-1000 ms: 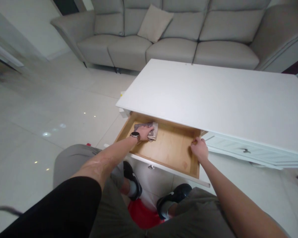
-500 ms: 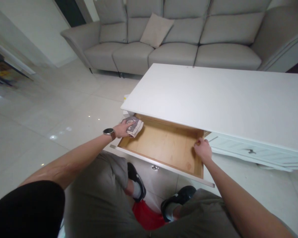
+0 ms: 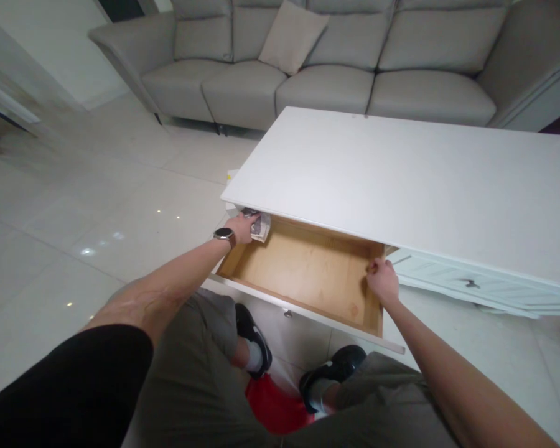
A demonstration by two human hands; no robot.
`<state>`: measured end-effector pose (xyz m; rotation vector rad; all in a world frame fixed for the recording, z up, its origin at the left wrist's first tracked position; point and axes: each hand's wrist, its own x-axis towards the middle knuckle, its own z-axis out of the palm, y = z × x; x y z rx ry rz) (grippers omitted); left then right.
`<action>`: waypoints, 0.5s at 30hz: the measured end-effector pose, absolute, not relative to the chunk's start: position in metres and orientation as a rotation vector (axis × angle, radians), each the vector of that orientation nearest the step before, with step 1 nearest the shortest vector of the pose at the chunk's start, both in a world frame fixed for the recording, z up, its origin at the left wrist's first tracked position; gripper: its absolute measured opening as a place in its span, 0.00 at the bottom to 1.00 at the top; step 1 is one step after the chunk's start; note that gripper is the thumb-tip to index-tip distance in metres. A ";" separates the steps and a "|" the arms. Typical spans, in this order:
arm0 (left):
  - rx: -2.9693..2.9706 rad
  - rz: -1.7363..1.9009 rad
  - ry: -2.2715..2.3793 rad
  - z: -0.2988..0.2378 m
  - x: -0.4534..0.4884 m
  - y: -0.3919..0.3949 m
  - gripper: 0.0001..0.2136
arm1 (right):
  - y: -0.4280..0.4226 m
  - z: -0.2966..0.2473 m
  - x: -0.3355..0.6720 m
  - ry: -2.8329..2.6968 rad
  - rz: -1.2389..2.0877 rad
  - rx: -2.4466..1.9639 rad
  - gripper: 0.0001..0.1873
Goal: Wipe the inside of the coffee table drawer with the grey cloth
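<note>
A wooden drawer [image 3: 308,274] is pulled out from under the white table top [image 3: 401,180]. My left hand [image 3: 240,228] is closed on a grey cloth [image 3: 260,225] at the drawer's far left corner, partly tucked under the table's edge. A watch sits on that wrist. My right hand [image 3: 381,281] grips the right side wall of the drawer [image 3: 377,311], with its fingers curled over the top edge.
A grey sofa [image 3: 336,62] with a cushion [image 3: 293,36] stands behind the table. A second, closed drawer front with a metal knob [image 3: 469,284] is to the right. Glossy tiled floor spreads to the left. My knees, dark shoes and a red thing [image 3: 273,407] are below the drawer.
My left hand has slid the cloth from the drawer's floor to its left wall, then back into the far left corner under the table top. My right hand has stayed on the drawer's side.
</note>
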<state>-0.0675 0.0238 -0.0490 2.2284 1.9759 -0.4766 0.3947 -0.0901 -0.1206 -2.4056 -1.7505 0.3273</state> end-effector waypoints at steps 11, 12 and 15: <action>2.234 -0.367 1.863 -0.057 -0.078 0.030 0.47 | -0.081 -0.120 0.400 -1.775 0.305 -2.421 0.12; 2.224 -0.369 1.865 -0.056 -0.078 0.029 0.48 | -0.081 -0.119 0.401 -1.773 0.308 -2.424 0.12; 2.182 -0.382 1.861 -0.054 -0.077 0.025 0.49 | -0.079 -0.117 0.401 -1.765 0.319 -2.436 0.13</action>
